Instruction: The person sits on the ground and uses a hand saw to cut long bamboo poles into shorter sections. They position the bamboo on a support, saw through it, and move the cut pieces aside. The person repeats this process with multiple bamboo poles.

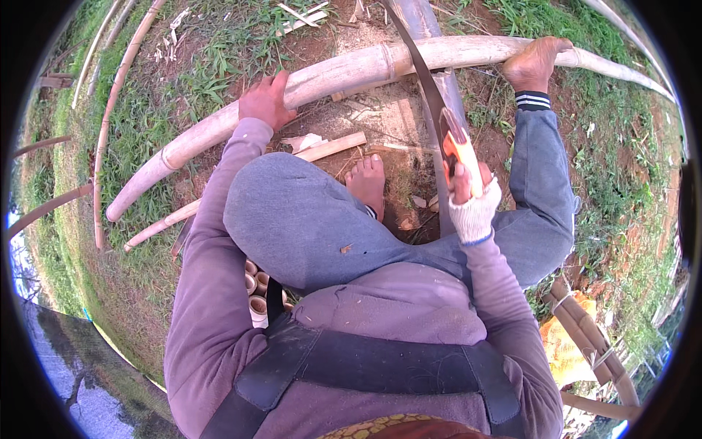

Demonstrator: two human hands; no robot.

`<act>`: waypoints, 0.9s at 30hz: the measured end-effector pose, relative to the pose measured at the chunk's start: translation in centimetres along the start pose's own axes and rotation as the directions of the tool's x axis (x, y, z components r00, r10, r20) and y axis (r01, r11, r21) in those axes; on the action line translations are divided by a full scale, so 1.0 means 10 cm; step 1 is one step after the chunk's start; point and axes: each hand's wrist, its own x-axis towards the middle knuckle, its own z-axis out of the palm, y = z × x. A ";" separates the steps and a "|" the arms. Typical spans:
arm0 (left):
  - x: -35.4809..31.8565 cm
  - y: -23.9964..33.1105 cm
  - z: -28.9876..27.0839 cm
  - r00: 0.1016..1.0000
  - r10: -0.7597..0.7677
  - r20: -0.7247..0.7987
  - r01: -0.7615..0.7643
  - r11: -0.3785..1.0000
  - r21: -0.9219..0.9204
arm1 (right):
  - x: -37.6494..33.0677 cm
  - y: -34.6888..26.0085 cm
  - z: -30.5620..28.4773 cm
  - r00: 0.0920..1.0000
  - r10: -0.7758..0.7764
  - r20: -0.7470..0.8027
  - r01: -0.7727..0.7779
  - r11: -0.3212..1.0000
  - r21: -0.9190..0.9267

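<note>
Grass and bare dirt outdoors, we sat low over a long bamboo pole (351,72).
Our left hand (265,101) lay flat on the pole, fingers loosely spread. Our right hand (472,196), gloved, was closed around the orange handle of a saw (431,102), blade across the pole. Right foot (534,62) pinned the pole; left foot (367,183) rested on dirt.

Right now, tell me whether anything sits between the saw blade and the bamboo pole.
Nothing visible does: the saw, gripped by the right hand, lies across the bamboo pole. The left hand presses the pole, left of the blade.
</note>
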 end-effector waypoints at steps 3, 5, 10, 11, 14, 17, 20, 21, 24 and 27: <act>-0.10 -0.07 -0.13 0.999 -0.048 -0.006 0.048 0.999 0.014 | 1.04 -0.08 0.55 0.990 -0.137 0.046 0.140 0.988 -0.062; -0.13 -0.07 -0.14 0.999 -0.047 0.004 0.047 0.999 0.004 | 0.98 -0.08 0.52 0.997 -0.056 0.049 0.053 0.997 0.053; -0.29 -0.21 -0.10 0.992 -0.104 0.075 0.104 0.995 0.003 | -0.42 0.21 -0.44 0.987 -0.026 0.162 0.036 0.998 -0.059; -0.18 -0.17 -0.08 0.995 -0.078 0.058 0.078 0.997 -0.004 | -0.64 0.17 -0.61 0.985 -0.119 0.122 0.126 0.990 -0.057; -0.24 -0.16 -0.04 0.996 -0.088 0.022 0.088 0.996 0.006 | -0.61 0.19 -0.52 0.998 -0.011 0.058 0.009 0.999 0.037; -0.09 -0.01 -0.04 1.000 -0.015 0.016 0.016 1.000 -0.020 | 0.54 0.01 0.26 0.991 -0.131 -0.005 0.129 0.977 -0.170; -0.13 -0.15 -0.09 0.998 -0.052 0.033 0.053 0.999 -0.010 | 1.00 -0.29 0.62 0.993 -0.086 0.082 0.086 0.996 0.005; -0.13 -0.14 -0.08 0.998 -0.049 0.047 0.050 0.999 -0.018 | 1.01 -0.25 0.58 0.989 -0.116 0.091 0.118 0.993 -0.018; -0.12 -0.25 -0.01 0.957 0.131 -0.258 -0.099 0.986 0.133 | 0.81 0.00 0.49 0.975 -0.114 0.191 0.077 0.978 0.193; -0.03 -0.26 -0.01 0.962 0.120 -0.245 -0.101 0.991 0.091 | 0.86 0.01 0.58 0.993 -0.072 0.091 0.035 0.935 0.353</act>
